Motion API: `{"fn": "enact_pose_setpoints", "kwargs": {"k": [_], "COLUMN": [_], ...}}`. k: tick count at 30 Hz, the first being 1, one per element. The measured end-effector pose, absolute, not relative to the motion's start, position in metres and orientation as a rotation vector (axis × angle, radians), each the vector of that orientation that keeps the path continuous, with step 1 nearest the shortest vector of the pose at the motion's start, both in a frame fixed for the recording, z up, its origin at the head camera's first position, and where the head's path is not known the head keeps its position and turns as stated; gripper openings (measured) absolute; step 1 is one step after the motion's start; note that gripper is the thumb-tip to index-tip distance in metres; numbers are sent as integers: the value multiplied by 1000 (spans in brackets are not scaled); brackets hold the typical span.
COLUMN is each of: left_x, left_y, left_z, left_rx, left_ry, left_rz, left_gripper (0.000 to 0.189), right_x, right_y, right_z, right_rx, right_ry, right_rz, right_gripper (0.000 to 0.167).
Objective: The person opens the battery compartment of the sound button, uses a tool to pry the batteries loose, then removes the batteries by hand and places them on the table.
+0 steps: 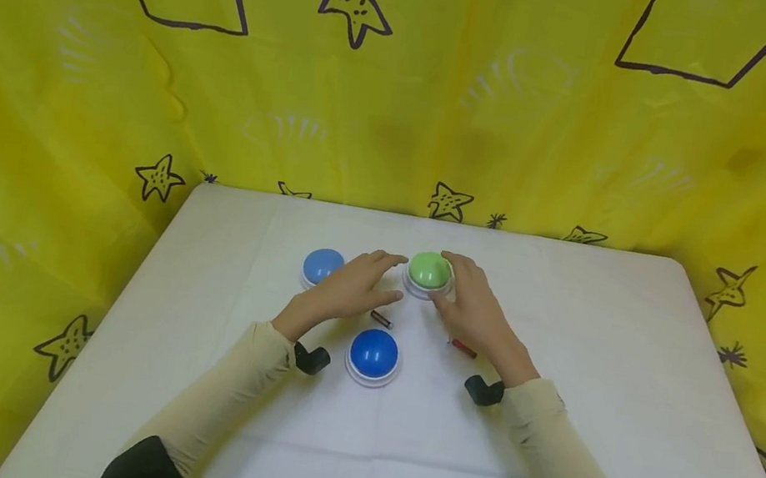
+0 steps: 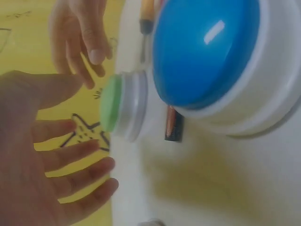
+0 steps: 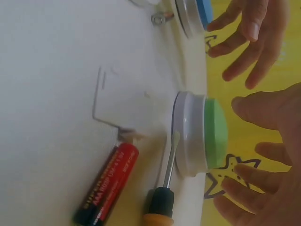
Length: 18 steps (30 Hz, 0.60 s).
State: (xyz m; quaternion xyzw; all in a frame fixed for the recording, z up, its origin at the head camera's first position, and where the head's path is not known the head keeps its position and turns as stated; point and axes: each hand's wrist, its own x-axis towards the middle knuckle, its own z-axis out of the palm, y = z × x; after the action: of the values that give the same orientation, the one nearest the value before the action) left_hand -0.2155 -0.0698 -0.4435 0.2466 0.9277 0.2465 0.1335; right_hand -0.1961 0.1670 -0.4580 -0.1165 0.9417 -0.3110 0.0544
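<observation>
A green dome push button (image 1: 429,270) on a white round base stands between my two hands near the far side of the table. Just left of it is my left hand (image 1: 356,284), fingers spread and nothing in its grasp. My right hand (image 1: 473,309) curves loosely around the button's right side, thumb and fingers parted; the right wrist view shows a gap between them and the green dome (image 3: 217,134). A dark blue dome button (image 1: 374,354) sits nearer, below the hands. Partly behind the left hand is a lighter blue button (image 1: 323,265).
A small battery (image 1: 380,319) lies between the blue and green buttons. On the right lies a red AAA battery (image 3: 110,181), beside a screwdriver (image 3: 161,200) with an orange and black handle. A thin white square piece (image 3: 127,101) rests nearby. Yellow patterned cloth (image 1: 405,107) hangs behind the table.
</observation>
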Motion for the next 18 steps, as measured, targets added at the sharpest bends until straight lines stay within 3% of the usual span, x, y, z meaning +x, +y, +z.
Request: {"fn": "enact_pose_setpoints", "kwargs": {"k": [9, 18], "left_x": [-241, -247], "left_y": [-58, -54], "left_z": [-459, -466], "left_rx": [751, 737], "left_ry": [2605, 2591], "left_rz": [714, 744], "left_gripper": [76, 70], "right_x": [-216, -226], "right_y": [169, 168], "right_z": [-467, -471], "right_rx": [-410, -406], "right_ry": [2816, 2802], "right_rz": [-916, -915], "right_gripper": [77, 79]}}
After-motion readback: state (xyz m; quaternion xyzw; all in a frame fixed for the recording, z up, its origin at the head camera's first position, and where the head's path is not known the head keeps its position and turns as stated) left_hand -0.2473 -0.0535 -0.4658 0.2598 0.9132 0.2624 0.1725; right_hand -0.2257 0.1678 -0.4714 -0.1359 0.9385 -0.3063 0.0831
